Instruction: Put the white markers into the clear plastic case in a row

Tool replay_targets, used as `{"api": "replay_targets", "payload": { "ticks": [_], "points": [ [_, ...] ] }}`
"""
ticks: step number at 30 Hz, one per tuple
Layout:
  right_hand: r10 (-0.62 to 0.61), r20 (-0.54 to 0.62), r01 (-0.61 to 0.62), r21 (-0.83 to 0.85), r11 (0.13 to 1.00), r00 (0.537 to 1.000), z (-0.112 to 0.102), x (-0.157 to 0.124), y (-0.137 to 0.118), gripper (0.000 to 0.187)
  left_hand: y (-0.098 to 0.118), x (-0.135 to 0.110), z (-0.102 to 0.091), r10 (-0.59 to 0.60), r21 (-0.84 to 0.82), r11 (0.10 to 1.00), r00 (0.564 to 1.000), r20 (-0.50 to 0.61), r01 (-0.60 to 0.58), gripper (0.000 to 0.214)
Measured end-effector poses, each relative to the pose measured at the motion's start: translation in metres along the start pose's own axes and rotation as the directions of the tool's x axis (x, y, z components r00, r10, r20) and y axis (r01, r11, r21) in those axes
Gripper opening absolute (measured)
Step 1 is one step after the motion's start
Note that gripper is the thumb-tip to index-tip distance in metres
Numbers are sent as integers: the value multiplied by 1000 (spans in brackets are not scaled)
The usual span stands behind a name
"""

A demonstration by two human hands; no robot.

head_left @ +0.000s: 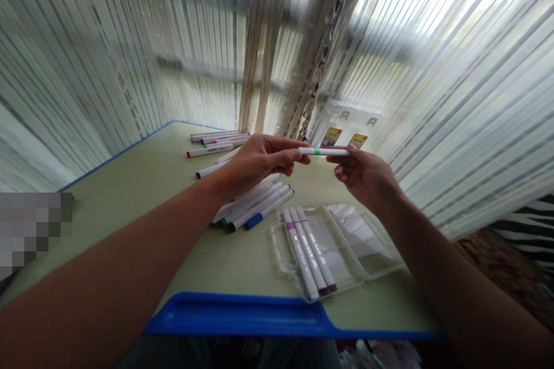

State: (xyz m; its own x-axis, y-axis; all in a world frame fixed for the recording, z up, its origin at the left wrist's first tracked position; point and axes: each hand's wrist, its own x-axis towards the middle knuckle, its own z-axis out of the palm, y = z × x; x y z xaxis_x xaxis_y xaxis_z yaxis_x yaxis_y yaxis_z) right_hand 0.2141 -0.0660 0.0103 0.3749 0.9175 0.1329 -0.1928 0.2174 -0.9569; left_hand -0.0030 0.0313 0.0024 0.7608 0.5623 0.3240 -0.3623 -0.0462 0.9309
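A white marker pen [331,151] with a green band is held level above the table between both hands. My left hand [264,158] pinches its left end, and my right hand [367,173] grips its right end. Below them lies an open clear plastic case [359,253], with three white markers [309,253] side by side in its left half. Loose markers [255,204] with blue, black and green ends lie under and beside my left hand. Behind that hand is a further group of markers [212,150], partly hidden by it.
The pale green table [208,265] has a blue edge and a blue pen tray [242,314] at the front. Two more clear cases with yellow labels [331,137] stand at the back right. A striped string curtain [194,40] hangs behind the table.
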Motion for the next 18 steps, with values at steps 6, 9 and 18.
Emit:
{"api": "replay_targets", "payload": {
  "ticks": [6,9,18],
  "points": [
    [-41,5,41,-37,998,999,2,-1,1,15,4,0,3,-50,22,998,994,-100,52,25],
    [-79,3,79,-76,994,997,4,-3,1,17,3,2,3,-70,27,997,987,-147,74,22],
    [-137,52,144,-157,977,989,9,-8,1,20,-4,5,-1,-29,104,993,975,-219,53,21]
  ]
}}
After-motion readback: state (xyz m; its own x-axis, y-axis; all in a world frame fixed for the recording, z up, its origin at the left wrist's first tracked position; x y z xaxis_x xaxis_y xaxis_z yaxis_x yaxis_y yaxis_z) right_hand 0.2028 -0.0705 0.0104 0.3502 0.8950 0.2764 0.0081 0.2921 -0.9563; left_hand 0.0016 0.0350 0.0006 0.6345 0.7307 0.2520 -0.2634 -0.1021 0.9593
